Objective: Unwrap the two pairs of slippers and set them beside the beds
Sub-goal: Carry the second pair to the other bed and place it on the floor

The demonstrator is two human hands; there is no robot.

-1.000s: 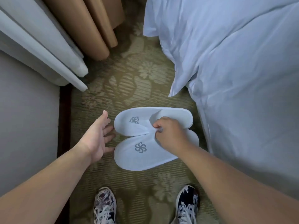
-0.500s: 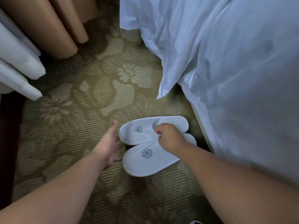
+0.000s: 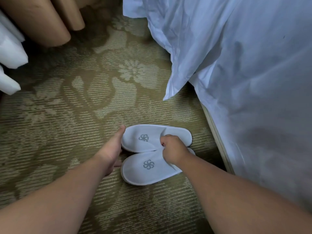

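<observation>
Two white slippers with grey pinwheel logos lie side by side on the patterned carpet, toes pointing left. The far slipper (image 3: 143, 138) sits just above the near slipper (image 3: 146, 168). My right hand (image 3: 173, 149) pinches the upper edges of both where they meet. My left hand (image 3: 112, 149) has its fingers straight, with the palm against the toe ends of the slippers. The bed (image 3: 244, 81), draped in a white duvet, stands right beside them.
Tan curtains (image 3: 42, 21) and white sheer curtains (image 3: 10, 53) hang down to the floor at the upper left. A corner of the duvet (image 3: 170, 92) droops toward the carpet just above the slippers. Olive floral carpet (image 3: 67, 115) spreads to the left.
The camera has moved forward and left, so my shoes and the grey wall have left the view. My left hand has come up against the slipper toes. My right hand keeps its pinch.
</observation>
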